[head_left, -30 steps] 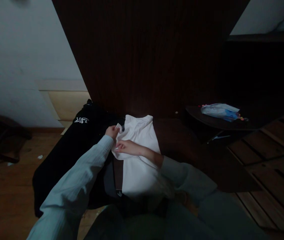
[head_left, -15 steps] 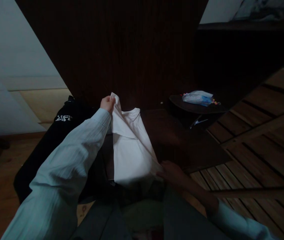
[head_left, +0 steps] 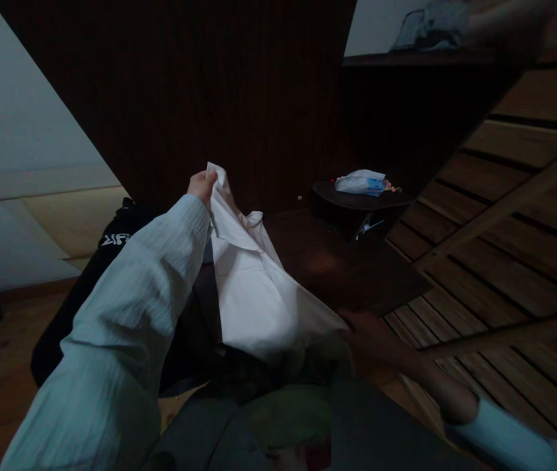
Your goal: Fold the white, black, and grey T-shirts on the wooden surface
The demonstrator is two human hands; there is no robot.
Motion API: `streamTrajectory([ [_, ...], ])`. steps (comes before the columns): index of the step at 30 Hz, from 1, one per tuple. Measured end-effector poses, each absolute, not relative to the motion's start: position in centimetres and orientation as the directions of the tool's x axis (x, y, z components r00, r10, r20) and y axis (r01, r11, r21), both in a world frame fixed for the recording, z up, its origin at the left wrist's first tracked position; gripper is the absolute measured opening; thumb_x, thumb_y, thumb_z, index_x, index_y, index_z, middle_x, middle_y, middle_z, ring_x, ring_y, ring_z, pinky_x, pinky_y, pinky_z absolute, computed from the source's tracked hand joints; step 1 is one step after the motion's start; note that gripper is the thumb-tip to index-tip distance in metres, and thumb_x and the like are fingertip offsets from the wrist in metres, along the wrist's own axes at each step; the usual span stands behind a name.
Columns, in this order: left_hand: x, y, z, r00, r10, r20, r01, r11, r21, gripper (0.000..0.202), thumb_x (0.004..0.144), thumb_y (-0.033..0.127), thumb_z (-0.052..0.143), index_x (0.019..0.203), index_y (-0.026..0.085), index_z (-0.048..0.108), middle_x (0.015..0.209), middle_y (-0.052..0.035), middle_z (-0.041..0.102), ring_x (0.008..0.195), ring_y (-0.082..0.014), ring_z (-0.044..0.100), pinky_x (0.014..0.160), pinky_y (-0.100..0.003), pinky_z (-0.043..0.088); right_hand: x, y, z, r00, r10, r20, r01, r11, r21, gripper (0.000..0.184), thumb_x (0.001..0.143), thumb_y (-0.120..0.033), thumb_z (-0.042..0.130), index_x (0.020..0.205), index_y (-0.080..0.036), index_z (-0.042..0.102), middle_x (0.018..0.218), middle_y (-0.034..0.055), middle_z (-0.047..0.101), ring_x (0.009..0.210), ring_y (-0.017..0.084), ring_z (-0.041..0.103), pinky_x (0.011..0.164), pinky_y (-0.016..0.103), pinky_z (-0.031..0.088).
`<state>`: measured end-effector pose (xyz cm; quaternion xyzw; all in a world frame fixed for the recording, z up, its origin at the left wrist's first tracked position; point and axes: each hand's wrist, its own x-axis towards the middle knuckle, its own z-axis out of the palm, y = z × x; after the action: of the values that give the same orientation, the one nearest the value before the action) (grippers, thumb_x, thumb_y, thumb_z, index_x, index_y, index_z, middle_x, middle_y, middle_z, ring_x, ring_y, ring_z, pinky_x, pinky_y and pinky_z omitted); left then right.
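A white shirt [head_left: 258,294], partly folded, is stretched between my two hands above my lap. My left hand [head_left: 203,186] pinches its upper left corner, which is lifted toward the dark wooden panel. Low on the right, my right hand [head_left: 359,330] grips the shirt's lower right edge and pulls it sideways; that hand is in shadow and its fingers are hard to make out. A fold runs across the shirt's upper part, and the collar lies to the right of my left hand. The lower edge fades into shadow over my lap.
Black clothing with white lettering [head_left: 116,239] lies to my left. A small dark rounded shelf [head_left: 337,199] on the right carries a plastic packet [head_left: 361,182]. Behind stands the dark wooden panel [head_left: 184,98]. Wooden slats [head_left: 518,216] fill the right side.
My right hand has moved outward to the right, drawing the shirt's lower corner with it. My left hand has risen slightly with its corner. The view has shifted a little.
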<state>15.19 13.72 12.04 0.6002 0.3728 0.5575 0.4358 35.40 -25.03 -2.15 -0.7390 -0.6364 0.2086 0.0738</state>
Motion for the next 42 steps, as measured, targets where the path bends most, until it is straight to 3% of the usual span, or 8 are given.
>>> streamTrajectory([
  [5,15.1,13.5,12.3,0.024,0.973,0.229,-0.114,-0.225,0.968,0.014,0.079,0.023,0.055,0.071,0.011,0.054,0.065,-0.0012,0.056,0.079,-0.0170,0.060,0.079,-0.030,0.047,31.1,-27.0,0.1,0.061,0.962,-0.266,0.925,-0.154,-0.347,0.024,0.074,-0.026,0.048,0.096,-0.020,0.053,0.083,0.0060,0.064,0.072,0.017,0.059,0.056,0.022,0.031],
  [10,14.2,12.3,11.4,0.092,0.968,0.235,-0.259,-0.205,0.944,0.014,0.085,0.024,0.045,0.083,0.014,0.054,0.075,-0.0021,0.060,0.078,-0.0135,0.061,0.079,-0.028,0.048,23.2,-25.7,-3.9,-0.083,0.945,-0.316,0.946,-0.025,-0.324,0.048,0.066,-0.014,0.048,0.114,-0.016,0.047,0.087,0.0103,0.065,0.072,0.019,0.060,0.055,0.024,0.033],
  [16,10.6,12.0,9.3,0.141,0.973,0.181,-0.188,-0.153,0.970,0.014,0.077,0.028,0.057,0.077,0.013,0.055,0.067,-0.0006,0.059,0.068,-0.0135,0.060,0.075,-0.027,0.049,19.5,-21.8,-7.8,-0.153,0.953,-0.261,0.839,-0.014,-0.543,0.028,0.066,-0.028,0.058,0.092,-0.019,0.054,0.087,0.0059,0.064,0.077,0.019,0.058,0.063,0.027,0.040],
  [20,8.1,13.4,8.4,0.007,0.985,0.173,-0.082,-0.172,0.982,0.019,0.074,0.033,0.057,0.072,0.014,0.054,0.062,-0.0005,0.057,0.064,-0.0144,0.058,0.065,-0.026,0.048,20.9,-19.6,-6.3,-0.385,0.899,-0.207,0.665,0.115,-0.738,0.032,0.067,-0.039,0.064,0.093,-0.020,0.057,0.070,0.0013,0.064,0.065,0.014,0.058,0.061,0.024,0.041],
  [24,6.2,14.1,6.3,-0.150,0.973,0.177,0.133,-0.157,0.979,0.019,0.070,0.031,0.057,0.062,0.015,0.051,0.054,0.0013,0.050,0.065,-0.0162,0.054,0.066,-0.028,0.045,25.2,-14.2,-3.7,-0.311,0.923,-0.225,0.509,-0.038,-0.860,0.024,0.079,-0.037,0.050,0.088,-0.016,0.057,0.049,-0.0044,0.053,0.045,0.008,0.049,0.047,0.018,0.035],
  [31,3.7,11.1,3.1,-0.268,0.872,0.410,0.300,-0.329,0.895,0.017,0.072,0.030,0.048,0.065,0.016,0.053,0.065,0.0014,0.053,0.073,-0.0138,0.051,0.070,-0.021,0.040,31.5,-0.2,0.7,0.047,0.999,-0.018,0.871,-0.050,-0.490,0.021,0.082,-0.018,0.041,0.091,-0.017,0.060,0.077,0.0029,0.066,0.072,0.010,0.060,0.062,0.017,0.040],
  [39,1.3,11.3,0.3,-0.363,0.905,0.219,0.307,-0.106,0.946,0.019,0.066,0.031,0.050,0.053,0.017,0.048,0.048,0.0030,0.043,0.055,-0.0132,0.043,0.054,-0.023,0.033,29.7,11.1,-0.2,0.046,0.999,-0.007,0.949,-0.046,-0.313,0.045,0.077,-0.017,0.050,0.122,-0.021,0.049,0.110,0.0113,0.060,0.099,0.022,0.058,0.076,0.026,0.043],
  [42,0.7,11.0,0.4,-0.333,0.913,0.237,0.307,-0.133,0.942,0.019,0.066,0.033,0.049,0.057,0.016,0.051,0.053,0.0027,0.046,0.058,-0.0129,0.044,0.057,-0.023,0.034,28.6,13.5,-0.4,0.034,0.999,-0.010,0.953,-0.036,-0.302,0.034,0.080,-0.020,0.048,0.113,-0.022,0.056,0.106,0.0100,0.062,0.097,0.021,0.058,0.076,0.025,0.043],
])
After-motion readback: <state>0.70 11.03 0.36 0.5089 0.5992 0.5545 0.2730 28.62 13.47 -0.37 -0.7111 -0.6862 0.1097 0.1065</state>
